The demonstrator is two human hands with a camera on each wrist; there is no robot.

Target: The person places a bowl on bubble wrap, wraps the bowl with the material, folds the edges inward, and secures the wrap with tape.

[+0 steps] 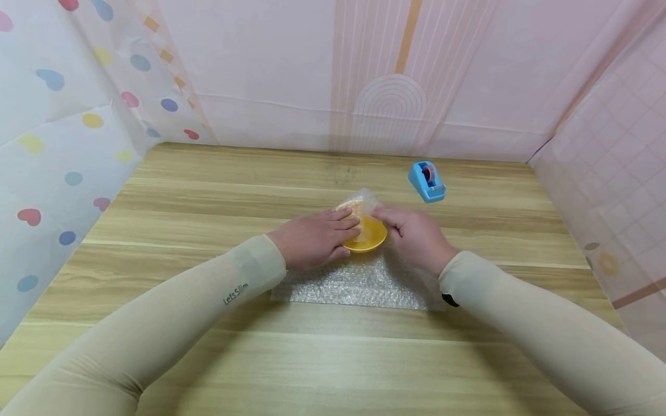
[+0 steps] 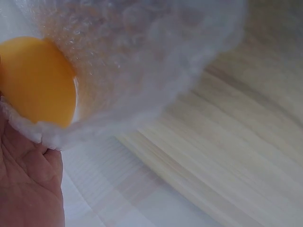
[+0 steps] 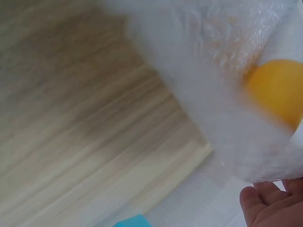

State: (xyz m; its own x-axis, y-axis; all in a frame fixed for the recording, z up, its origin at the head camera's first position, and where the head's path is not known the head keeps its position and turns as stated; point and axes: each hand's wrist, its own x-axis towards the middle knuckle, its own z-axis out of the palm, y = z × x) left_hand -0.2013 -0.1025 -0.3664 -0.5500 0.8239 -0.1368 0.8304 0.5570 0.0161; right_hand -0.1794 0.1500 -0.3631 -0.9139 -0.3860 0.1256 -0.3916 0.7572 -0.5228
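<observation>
A yellow bowl [image 1: 376,234] stands on a sheet of clear bubble wrap [image 1: 354,289], part of which is folded up over its far and left side. My left hand [image 1: 314,238] lies on that folded part at the bowl's left, fingers extended across it and thumb near the front rim. At the right side, my right hand [image 1: 416,236] pinches the wrap near the bowl's rim. The left wrist view shows the bowl [image 2: 40,82] beside raised bubble wrap [image 2: 128,61]. Fingers of the right hand [image 3: 277,208] are at the wrap's edge in the right wrist view.
A blue tape dispenser [image 1: 428,182] with a roll in it stands toward the back right of the wooden table [image 1: 333,352]. Patterned sheets [image 1: 260,75] enclose the back and both sides. A dark item [image 1: 450,300] shows under the right wrist.
</observation>
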